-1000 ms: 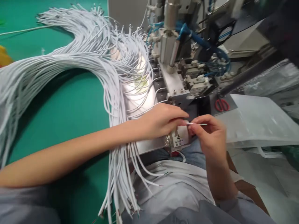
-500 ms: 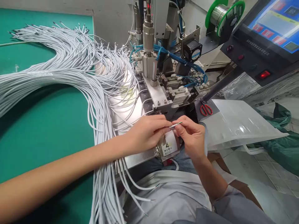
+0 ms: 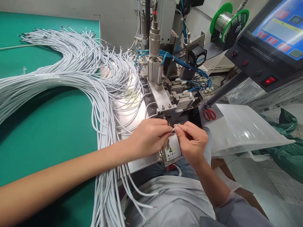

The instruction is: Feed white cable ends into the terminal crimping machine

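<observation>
My left hand (image 3: 153, 135) is closed, its thumb and fingers pinching a white cable (image 3: 173, 129) near its end. At the cable's tip, the thin inner wires (image 3: 178, 125) lie between the thumb and forefinger of my right hand (image 3: 193, 138), which is also closed. Both hands are held close together in front of the machine (image 3: 163, 97), above a label with a warning triangle (image 3: 172, 149). A thick bundle of white cables (image 3: 104, 164) hangs beneath my left forearm, and several cable ends rest over my lap.
A green mat (image 3: 47, 126) covers the table at left. Red-handled scissors (image 3: 210, 114) lie right of the machine by a plastic sheet (image 3: 248, 129). A wire spool with green flanges (image 3: 228, 22) and a control panel with a screen (image 3: 279, 28) stand at upper right.
My right fingers have closed over the cable's tip, where a green wire stood out before. Both hands stay close together. The whole view has shifted slightly.
</observation>
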`<state>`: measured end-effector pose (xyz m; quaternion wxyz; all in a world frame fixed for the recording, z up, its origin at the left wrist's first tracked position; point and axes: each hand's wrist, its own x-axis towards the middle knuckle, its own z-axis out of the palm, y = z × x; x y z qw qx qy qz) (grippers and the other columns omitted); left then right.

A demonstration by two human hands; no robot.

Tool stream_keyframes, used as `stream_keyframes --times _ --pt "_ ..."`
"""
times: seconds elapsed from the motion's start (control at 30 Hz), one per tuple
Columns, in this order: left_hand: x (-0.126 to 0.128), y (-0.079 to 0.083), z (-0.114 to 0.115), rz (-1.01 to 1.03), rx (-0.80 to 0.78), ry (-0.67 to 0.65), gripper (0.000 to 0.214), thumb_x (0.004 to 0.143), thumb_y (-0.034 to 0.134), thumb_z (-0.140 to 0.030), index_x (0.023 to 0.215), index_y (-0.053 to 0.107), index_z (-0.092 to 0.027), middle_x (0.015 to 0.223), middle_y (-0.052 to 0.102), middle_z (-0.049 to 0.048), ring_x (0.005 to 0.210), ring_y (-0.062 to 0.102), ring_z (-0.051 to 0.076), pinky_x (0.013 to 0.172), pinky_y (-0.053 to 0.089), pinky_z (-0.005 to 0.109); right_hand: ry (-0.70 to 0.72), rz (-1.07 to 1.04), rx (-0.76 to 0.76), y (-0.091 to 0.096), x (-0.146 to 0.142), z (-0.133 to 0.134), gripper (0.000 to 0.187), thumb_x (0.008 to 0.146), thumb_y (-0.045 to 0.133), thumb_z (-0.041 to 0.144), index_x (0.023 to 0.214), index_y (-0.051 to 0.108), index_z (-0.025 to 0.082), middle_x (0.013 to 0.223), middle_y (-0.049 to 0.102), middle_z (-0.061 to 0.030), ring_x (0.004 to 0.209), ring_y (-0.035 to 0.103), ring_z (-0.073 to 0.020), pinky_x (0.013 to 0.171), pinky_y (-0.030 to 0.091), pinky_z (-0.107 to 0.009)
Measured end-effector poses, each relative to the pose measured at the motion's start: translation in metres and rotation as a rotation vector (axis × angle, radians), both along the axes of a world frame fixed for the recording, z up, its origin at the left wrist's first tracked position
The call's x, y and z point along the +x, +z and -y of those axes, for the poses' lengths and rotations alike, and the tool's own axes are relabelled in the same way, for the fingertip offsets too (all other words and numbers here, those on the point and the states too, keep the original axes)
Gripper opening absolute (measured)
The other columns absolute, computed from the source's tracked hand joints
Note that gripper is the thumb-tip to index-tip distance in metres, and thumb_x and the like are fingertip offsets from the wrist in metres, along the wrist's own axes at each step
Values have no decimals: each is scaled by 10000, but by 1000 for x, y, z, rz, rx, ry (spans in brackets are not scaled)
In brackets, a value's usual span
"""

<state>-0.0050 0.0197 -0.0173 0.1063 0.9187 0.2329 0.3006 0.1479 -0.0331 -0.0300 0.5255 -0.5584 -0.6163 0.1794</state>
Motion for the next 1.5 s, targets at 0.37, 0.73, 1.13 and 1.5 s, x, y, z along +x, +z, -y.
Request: stream_keyframes --times 0.37,0.73,1.13,1.5 --pt "-1 1 0 -131 41 69 224 861 447 -144 760 646 -153 656 567 24 622 504 122 558 393 235 115 -80 -108 -3 10 -9 286 815 561 245 542 546 159 526 336 42 491 323 -76 468 251 -243" --pt "-2 -5 -12 -541 -71 97 245 813 424 -59 951 616 -124 874 571 60 601 573 114 534 438 224 126 -303 -369 -34 25 -29 195 777 551 329 716 640 166 619 546 2 604 504 -123 555 413 -243" --pt "-3 -8 -10 -629 33 96 350 821 438 -90 1143 559 -155 886 570 71 653 610 156 522 441 251 229 -389 -538 -36 22 -39 179 707 590 316 621 546 166 520 461 48 493 401 -82 486 338 -221" --pt "-2 -6 -8 -729 152 51 324 867 395 -77 1157 539 -102 986 553 115 735 627 190 554 453 287 277 -394 -578 -39 26 -44 178 688 622 318 620 577 160 540 475 43 519 402 -83 521 345 -235"
